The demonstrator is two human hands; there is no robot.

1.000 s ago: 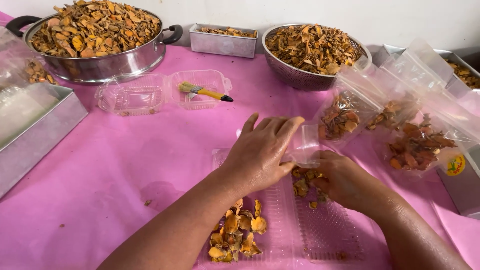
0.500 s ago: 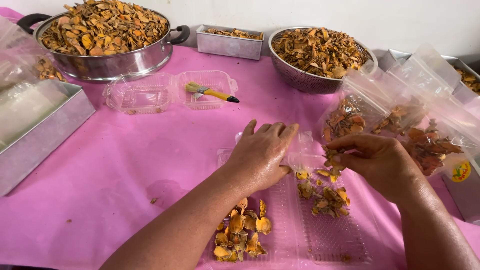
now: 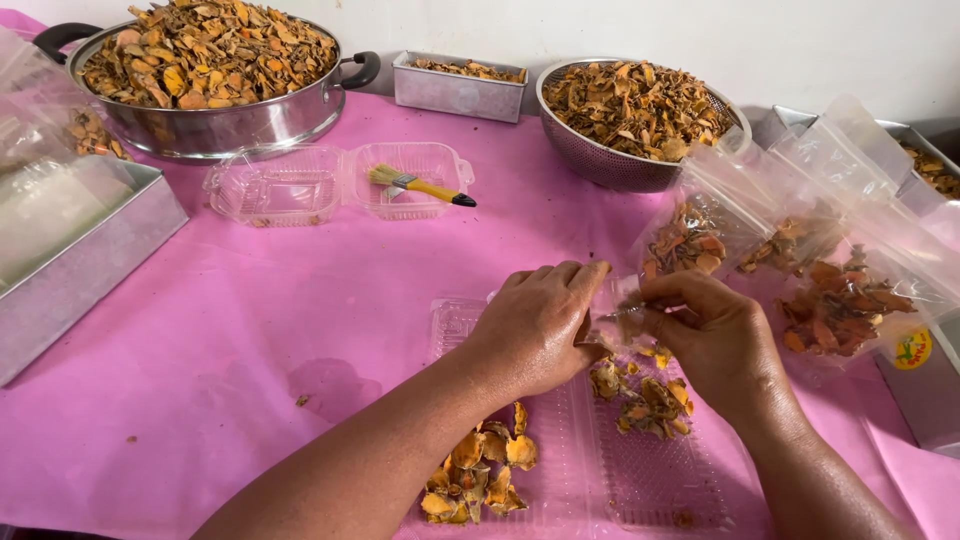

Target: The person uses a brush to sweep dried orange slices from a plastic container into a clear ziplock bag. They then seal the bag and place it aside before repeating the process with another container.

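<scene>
**hands meet over the open tray, fresh heap now down on the right half**

pinching something small and clear, right fingers (image 3: 668, 300) closed narrow around it, too small to tell what exactly. left hand (image 3: 535, 330) spread flat, palm down, fingertips just touching the right hand (image 3: 715, 340) at that same spot. compared with half a second back, hands closer together and lower, right wrist no longer lifted.

just under the fingers, a small heap of dried orange slices (image 3: 640, 395) in the right half of the clear hinged tray (image 3: 660, 480), spread a little wider than a moment ago. a second heap (image 3: 480, 475) nearer the left forearm, unchanged. so, as a judgement: filling under way, tray far from full.

out past the right knuckles, clear bags of slices (image 3: 830, 290) crowding close, little room that side. beyond the fingertips, a steel colander (image 3: 600, 160) heaped with slices. off the left hand, wide bare pink cloth (image 3: 250, 320), plenty of room there. further up, an empty clear clamshell (image 3: 330, 185) with a yellow-handled brush (image 3: 420, 185), then the big steel pot (image 3: 215, 125). metal tin (image 3: 90, 260) at the far left edge.
</scene>
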